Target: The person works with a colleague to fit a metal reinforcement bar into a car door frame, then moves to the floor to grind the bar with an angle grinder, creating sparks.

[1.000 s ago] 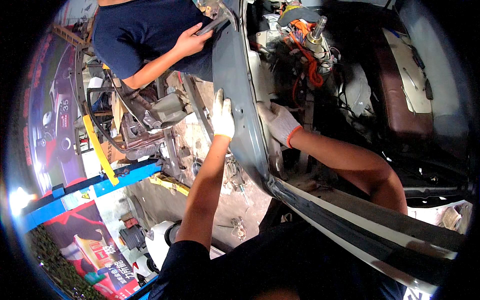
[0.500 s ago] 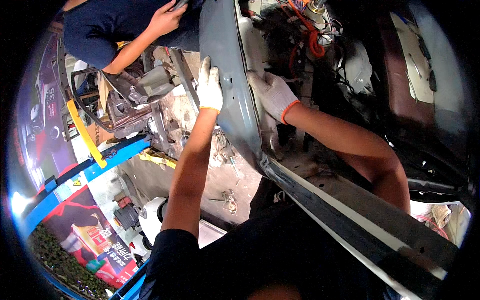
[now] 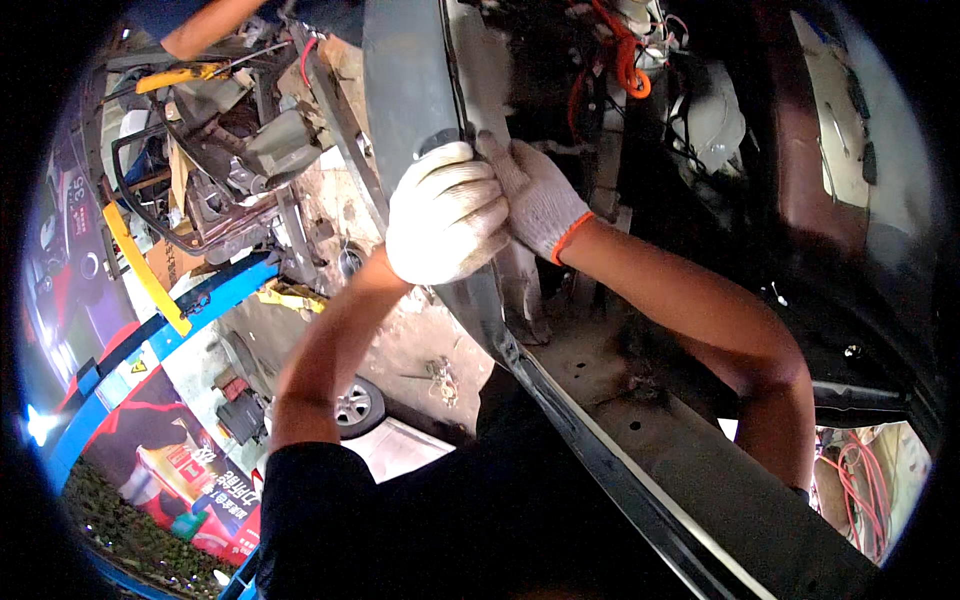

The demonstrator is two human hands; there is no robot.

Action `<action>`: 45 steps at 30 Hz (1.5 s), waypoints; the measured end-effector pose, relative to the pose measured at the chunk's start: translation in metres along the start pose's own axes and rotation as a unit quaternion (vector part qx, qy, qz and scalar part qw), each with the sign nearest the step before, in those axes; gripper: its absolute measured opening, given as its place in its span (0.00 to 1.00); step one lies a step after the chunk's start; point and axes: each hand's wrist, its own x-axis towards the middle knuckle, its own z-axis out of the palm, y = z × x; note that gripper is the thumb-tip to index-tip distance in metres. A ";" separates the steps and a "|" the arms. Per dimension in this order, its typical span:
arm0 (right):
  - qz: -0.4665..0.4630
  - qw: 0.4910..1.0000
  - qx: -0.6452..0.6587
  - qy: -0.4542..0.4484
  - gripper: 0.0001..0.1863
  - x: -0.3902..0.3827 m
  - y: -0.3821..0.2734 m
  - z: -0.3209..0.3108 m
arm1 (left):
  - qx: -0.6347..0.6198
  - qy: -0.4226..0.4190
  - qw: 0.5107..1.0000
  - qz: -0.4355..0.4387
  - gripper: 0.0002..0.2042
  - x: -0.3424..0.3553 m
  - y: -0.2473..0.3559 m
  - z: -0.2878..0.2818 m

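Note:
A grey car body pillar (image 3: 405, 75) rises in front of me, with a dark seam along its inner edge. My left hand (image 3: 450, 215), in a white knit glove, is closed in a fist against this pillar. Out of the top of the fist pokes the dark rounded end of an object (image 3: 437, 143); the rest of it is hidden by the fingers. Just right of it my right hand (image 3: 540, 195), gloved with an orange cuff, grips the pillar's inner edge from the cabin side; some of its fingertips are hidden. The two hands touch or nearly touch.
Another person's forearm (image 3: 212, 25) shows at the upper left. Below it lie a black frame and scrap parts (image 3: 240, 190). A blue beam (image 3: 225, 300) and a yellow bar (image 3: 145, 268) stand left. Orange wiring (image 3: 630, 65) hangs inside the car. The door sill (image 3: 640, 425) runs lower right.
My left hand has gone from lying flat on the pillar to a fist around a dark object, beside the right hand. The other person's arm, earlier holding something dark, has drawn back up and left.

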 end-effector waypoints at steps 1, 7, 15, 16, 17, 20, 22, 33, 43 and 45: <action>-0.003 0.999 0.041 -0.003 0.29 -0.002 0.000 0.001 | -0.021 -0.025 0.999 0.034 0.19 -0.002 -0.001 0.001; -0.007 0.986 0.162 -0.020 0.23 -0.004 0.012 0.011 | -0.083 -0.165 0.970 0.160 0.15 0.026 -0.010 -0.007; -0.012 0.992 0.122 -0.007 0.27 0.001 0.020 0.016 | -0.079 -0.205 0.966 0.134 0.09 0.024 -0.008 -0.006; -0.010 0.991 0.132 -0.008 0.27 0.000 0.020 0.017 | -0.073 -0.223 0.963 0.135 0.07 0.027 -0.008 -0.009; -0.008 0.990 0.142 -0.010 0.28 0.001 0.021 0.017 | -0.069 -0.223 0.962 0.140 0.07 0.029 -0.008 -0.009; -0.040 0.993 0.113 -0.002 0.27 0.004 0.031 0.020 | -0.065 -0.227 0.959 0.154 0.07 0.033 -0.010 -0.008; 0.000 0.991 0.133 -0.030 0.28 -0.001 0.014 0.013 | -0.063 -0.231 0.959 0.151 0.07 0.031 -0.009 -0.011; 0.067 0.987 0.145 -0.026 0.37 -0.002 0.012 0.012 | -0.109 -0.096 0.982 0.118 0.10 0.025 -0.008 0.005; 0.068 0.990 0.113 -0.050 0.38 0.001 0.016 0.010 | -0.124 -0.212 0.960 0.134 0.11 0.031 -0.012 -0.003; 0.080 0.990 0.067 -0.093 0.39 0.002 0.011 -0.001 | -0.117 -0.211 0.961 0.135 0.08 0.032 -0.013 -0.001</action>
